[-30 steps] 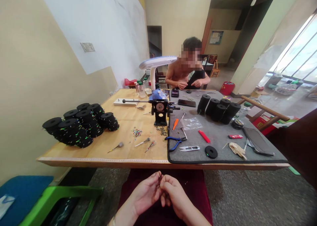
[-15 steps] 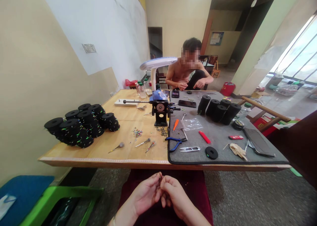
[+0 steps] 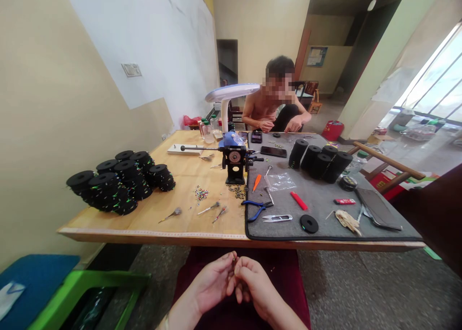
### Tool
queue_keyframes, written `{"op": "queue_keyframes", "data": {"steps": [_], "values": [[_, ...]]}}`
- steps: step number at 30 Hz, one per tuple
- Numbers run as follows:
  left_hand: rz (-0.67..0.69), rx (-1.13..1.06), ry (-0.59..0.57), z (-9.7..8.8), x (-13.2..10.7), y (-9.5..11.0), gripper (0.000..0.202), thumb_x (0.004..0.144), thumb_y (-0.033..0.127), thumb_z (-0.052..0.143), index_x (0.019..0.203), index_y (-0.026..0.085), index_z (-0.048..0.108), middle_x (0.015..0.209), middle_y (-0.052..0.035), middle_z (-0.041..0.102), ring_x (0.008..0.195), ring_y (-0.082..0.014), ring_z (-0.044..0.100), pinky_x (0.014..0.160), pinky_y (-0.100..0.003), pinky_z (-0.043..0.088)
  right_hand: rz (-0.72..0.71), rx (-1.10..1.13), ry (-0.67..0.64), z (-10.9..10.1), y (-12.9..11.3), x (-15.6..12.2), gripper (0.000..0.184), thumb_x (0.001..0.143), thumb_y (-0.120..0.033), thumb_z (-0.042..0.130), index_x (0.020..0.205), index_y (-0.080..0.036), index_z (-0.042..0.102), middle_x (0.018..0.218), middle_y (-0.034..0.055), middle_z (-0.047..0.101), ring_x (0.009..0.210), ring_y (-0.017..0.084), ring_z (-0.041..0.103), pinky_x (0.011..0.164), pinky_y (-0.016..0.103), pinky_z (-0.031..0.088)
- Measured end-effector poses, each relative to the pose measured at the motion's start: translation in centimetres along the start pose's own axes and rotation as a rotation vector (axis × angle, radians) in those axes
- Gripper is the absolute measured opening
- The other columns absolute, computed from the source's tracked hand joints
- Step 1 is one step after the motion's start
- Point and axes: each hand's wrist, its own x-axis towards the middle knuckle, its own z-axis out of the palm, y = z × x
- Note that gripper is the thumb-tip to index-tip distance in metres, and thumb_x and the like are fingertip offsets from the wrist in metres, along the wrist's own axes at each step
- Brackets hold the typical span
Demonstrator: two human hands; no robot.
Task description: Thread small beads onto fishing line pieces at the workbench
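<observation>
Pinching something tiny: both hands meet below the table edge

From the head camera, it's all fingertips now! The left hand (image 3: 214,279) comes in half open at the palm, its thumb and forefinger nipping a tiny piece (image 3: 234,258); the right hand (image 3: 255,283) answers just beside it, thumb pressed to forefinger, other fingers curled. Both seem to be grasping the same piece, though it's too small to name. It sits over the dark red cloth (image 3: 288,282), just short of the table (image 3: 144,219).

Steadiness looks like the key here: let the left hand clamp, let the right make the small moves, and keep both thumbs out of the sightline. Squeezing too hard could flick the piece away. Snips (image 3: 277,218) and pliers (image 3: 257,208) lie near on the mat (image 3: 325,188), untouched.
</observation>
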Motion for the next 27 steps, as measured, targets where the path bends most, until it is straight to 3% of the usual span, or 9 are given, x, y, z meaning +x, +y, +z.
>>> {"op": "queue_keyframes", "data": {"steps": [12, 20, 27], "values": [[0.0, -0.027, 0.033, 0.06, -0.09, 0.18, 0.007, 0.085, 0.02, 0.061, 0.082, 0.014, 0.064, 0.065, 0.0001, 0.065, 0.044, -0.0119, 0.058, 0.047, -0.023, 0.044, 0.0, 0.06, -0.006, -0.24, 0.28, 0.13, 0.007, 0.065, -0.025, 0.047, 0.066, -0.018, 0.045, 0.05, 0.0019, 0.066, 0.029, 0.004, 0.044, 0.032, 0.016, 0.011], [0.005, -0.023, 0.046, 0.23, -0.05, 0.09, 0.009, 0.086, 0.02, 0.06, 0.079, 0.015, 0.063, 0.065, -0.0005, 0.064, 0.05, -0.0153, 0.061, 0.044, -0.024, 0.043, -0.002, 0.053, -0.021, -0.19, 0.08, 0.02, 0.009, 0.066, -0.026, 0.049, 0.066, -0.018, 0.045, 0.051, 0.0027, 0.067, 0.028, 0.004, 0.044, 0.033, 0.016, 0.01], [0.018, -0.007, 0.056, 0.38, -0.1, 0.17, 0.01, 0.085, 0.02, 0.059, 0.079, 0.014, 0.064, 0.063, -0.0008, 0.064, 0.045, -0.0138, 0.058, 0.043, -0.024, 0.042, -0.005, 0.051, -0.031, -0.34, 0.22, 0.13, 0.007, 0.067, -0.024, 0.048, 0.066, -0.018, 0.044, 0.051, 0.0025, 0.067, 0.028, 0.004, 0.044, 0.031, 0.015, 0.011]]}}
